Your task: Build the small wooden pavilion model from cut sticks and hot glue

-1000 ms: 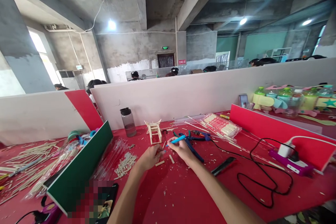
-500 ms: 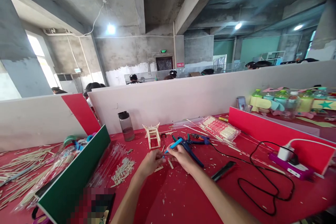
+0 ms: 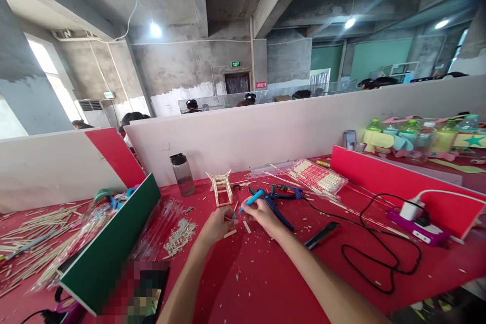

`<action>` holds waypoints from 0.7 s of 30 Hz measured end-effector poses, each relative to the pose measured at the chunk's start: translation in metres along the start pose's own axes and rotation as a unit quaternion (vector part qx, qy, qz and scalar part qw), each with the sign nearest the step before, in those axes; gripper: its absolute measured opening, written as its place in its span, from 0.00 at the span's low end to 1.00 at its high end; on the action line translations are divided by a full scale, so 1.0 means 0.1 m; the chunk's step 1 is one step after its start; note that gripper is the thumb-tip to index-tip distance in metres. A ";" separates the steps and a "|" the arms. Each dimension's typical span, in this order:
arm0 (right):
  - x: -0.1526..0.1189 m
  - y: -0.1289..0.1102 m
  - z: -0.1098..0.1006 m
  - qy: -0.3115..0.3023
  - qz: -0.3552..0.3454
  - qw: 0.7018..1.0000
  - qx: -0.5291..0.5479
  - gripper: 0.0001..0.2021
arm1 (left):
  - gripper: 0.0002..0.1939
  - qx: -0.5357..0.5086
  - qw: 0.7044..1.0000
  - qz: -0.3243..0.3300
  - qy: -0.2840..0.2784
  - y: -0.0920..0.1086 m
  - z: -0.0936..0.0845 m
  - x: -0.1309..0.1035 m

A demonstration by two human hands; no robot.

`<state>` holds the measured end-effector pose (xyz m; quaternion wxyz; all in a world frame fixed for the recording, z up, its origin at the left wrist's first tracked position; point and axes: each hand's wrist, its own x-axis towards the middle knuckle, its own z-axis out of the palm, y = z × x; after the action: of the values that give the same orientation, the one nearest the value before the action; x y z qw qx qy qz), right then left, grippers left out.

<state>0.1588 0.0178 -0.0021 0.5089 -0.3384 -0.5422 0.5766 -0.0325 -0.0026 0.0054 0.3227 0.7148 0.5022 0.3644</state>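
Note:
A blue pen is pinched in my right hand, its lower end pointing left toward my other hand. Closed fingers of my left hand grip a small blue pen cap, close to the pen's lower end. Just beyond both hands stands a small frame of thin wooden sticks, built like a little chair or tower. Short stick pieces lie on the red tabletop below my fingers. Blue-handled pliers rest right behind my right hand.
Left are a water bottle, a pile of stick offcuts and a green divider. Right are a black-handled cutter, bundled sticks, a looping black cable and a purple power strip. A white partition stands behind.
The camera view has shifted slightly, so the table sits a little higher. The gap between the pen's lower end and the cap looks slightly wider. Both hands keep their grips.

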 end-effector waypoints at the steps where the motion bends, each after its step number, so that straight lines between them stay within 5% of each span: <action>1: 0.01 -0.01 0.00 0.006 -0.006 1.000 0.001 0.19 | 0.09 0.007 1.000 -0.001 0.013 0.01 -0.04 0.00; 11: -0.03 -0.13 0.01 -0.012 -0.030 0.998 0.053 0.17 | 0.18 -0.117 0.975 0.021 0.187 0.11 -0.52 -0.02; 21: -0.06 -0.18 0.12 -0.003 -0.039 0.998 0.049 0.18 | 0.18 -0.128 0.989 0.037 0.064 0.26 -0.33 -0.05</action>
<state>0.1531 0.0069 0.0168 0.5449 -0.2899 -0.5279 0.5834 -0.0485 -0.0113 0.0431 0.3655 0.6608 0.4443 0.4820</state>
